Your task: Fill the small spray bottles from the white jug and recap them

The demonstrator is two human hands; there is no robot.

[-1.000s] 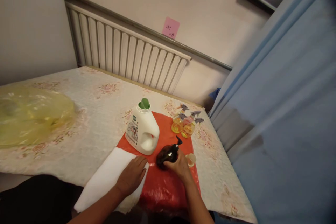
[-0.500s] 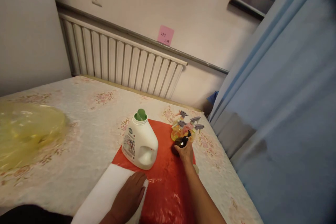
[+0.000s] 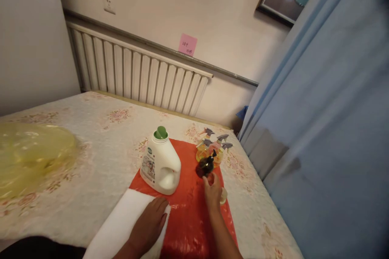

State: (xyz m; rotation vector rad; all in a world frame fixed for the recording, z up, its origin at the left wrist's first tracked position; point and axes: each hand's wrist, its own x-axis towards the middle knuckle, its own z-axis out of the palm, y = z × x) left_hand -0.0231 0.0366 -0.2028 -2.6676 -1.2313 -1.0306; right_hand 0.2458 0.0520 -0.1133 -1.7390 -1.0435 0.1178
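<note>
My left hand (image 3: 151, 220) lies flat on a white folded sheet or pad (image 3: 121, 220), holding nothing. My right hand (image 3: 212, 190) is just in front of a dark pump bottle (image 3: 206, 164), its thumb and fingers apart with nothing seen between them. The dark bottle stands upright on a red plastic sheet (image 3: 188, 210). Behind it, several spray bottles (image 3: 217, 149) with grey trigger heads and yellow and pink parts stand close together. A white detergent jug (image 3: 161, 166) with a green open mouth stands left of my right hand. Beside that hand is a small pale round object (image 3: 224, 195), partly hidden.
A floral cover (image 3: 103, 158) spreads under everything. On the left lies a yellow transparent plastic bag (image 3: 36, 153). A white radiator (image 3: 133, 68) runs along the wall at the back, and a blue curtain (image 3: 322, 109) hangs on the right.
My right hand has let go of the dark pump bottle and drawn back toward me. My left hand stays on the white sheet. The view has shifted slightly.
</note>
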